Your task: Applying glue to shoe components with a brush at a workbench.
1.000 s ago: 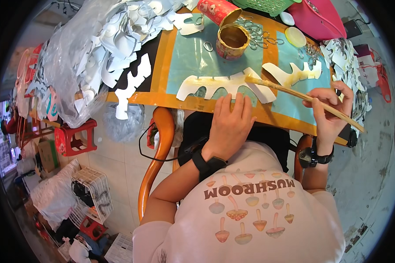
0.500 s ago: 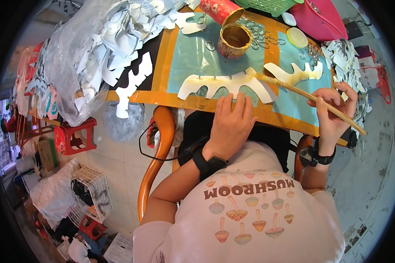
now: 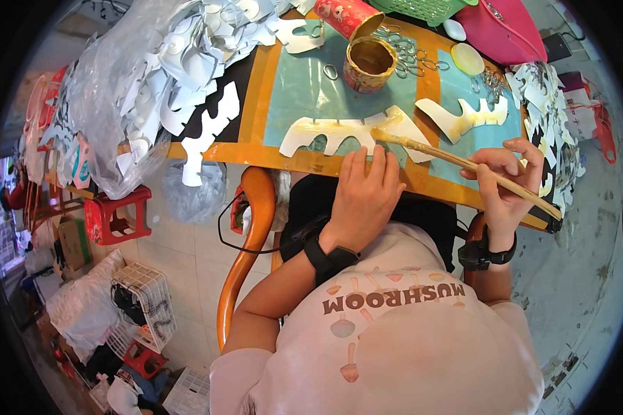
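A white cut-out piece [image 3: 342, 133] with scalloped edges lies near the table's front edge, with a yellowish smear along its upper part. My left hand [image 3: 368, 181] rests flat with its fingers stretched, fingertips at the piece's lower edge. My right hand [image 3: 509, 176] grips a long wooden brush [image 3: 457, 160] in a pinch, its tip touching the middle of the piece. Beyond stands an opened tin [image 3: 370, 66] with brownish paste on its rim. To the right lies a second white piece [image 3: 464, 119], also smeared yellow.
A heap of white cut-outs [image 3: 187, 62] in clear plastic covers the left side. Metal rings [image 3: 412, 55] lie behind the tin, beside a red tin on its side [image 3: 349, 17]. A pink basin [image 3: 505, 31] and more cut-outs [image 3: 536, 90] are at the right. A wooden chair arm [image 3: 256, 207] curves beside me.
My right hand and the brush have moved left and slightly down, bringing the brush tip from the piece's right part to its middle. My left hand stays where it was.
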Available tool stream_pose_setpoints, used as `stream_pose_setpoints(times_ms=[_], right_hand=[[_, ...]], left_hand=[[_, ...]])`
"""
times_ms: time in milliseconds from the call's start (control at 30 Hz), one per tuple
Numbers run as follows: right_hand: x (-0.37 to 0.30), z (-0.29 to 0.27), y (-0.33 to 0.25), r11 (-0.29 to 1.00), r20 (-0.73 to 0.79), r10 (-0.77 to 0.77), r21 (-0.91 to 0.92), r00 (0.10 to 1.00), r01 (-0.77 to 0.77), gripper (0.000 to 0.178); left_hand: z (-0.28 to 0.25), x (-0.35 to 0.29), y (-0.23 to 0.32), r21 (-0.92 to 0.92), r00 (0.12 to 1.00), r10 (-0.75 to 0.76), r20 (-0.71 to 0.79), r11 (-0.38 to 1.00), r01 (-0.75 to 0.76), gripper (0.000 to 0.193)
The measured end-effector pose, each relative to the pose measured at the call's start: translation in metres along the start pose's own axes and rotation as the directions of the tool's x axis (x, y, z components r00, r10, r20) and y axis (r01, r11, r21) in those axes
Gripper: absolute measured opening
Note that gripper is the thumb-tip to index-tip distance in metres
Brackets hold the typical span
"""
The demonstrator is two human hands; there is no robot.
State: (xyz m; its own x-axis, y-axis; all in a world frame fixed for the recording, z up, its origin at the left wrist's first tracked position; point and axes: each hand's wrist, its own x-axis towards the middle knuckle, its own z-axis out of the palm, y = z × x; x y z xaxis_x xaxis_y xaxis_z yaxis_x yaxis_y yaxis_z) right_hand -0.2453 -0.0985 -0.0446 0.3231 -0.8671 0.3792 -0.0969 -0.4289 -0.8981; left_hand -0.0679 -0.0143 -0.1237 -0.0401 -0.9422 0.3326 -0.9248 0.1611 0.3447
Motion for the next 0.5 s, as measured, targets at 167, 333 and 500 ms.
stream_pose_setpoints(times_ms=[167, 333, 500], right_hand=[[0.003, 0.005, 0.003, 0.997, -0.034, 0.038, 0.073, 0.999, -0.036, 0.04], [0.005, 0.002, 0.007, 0.998, -0.046, 0.02, 0.068, 0.999, -0.017, 0.039], [0.007, 0.005, 0.013, 0.992, -0.177, 0.092, 0.102, 0.98, -0.075, 0.028]], left_hand=[[0.002, -0.001, -0.001, 0.003, 1.0, 0.003, -0.015, 1.0, -0.003, 0.052], [0.001, -0.001, -0.001, -0.003, 1.0, 0.0, -0.012, 1.0, 0.0, 0.052], [0.001, -0.001, -0.001, -0.004, 1.0, 0.001, -0.013, 1.0, -0.001, 0.052]])
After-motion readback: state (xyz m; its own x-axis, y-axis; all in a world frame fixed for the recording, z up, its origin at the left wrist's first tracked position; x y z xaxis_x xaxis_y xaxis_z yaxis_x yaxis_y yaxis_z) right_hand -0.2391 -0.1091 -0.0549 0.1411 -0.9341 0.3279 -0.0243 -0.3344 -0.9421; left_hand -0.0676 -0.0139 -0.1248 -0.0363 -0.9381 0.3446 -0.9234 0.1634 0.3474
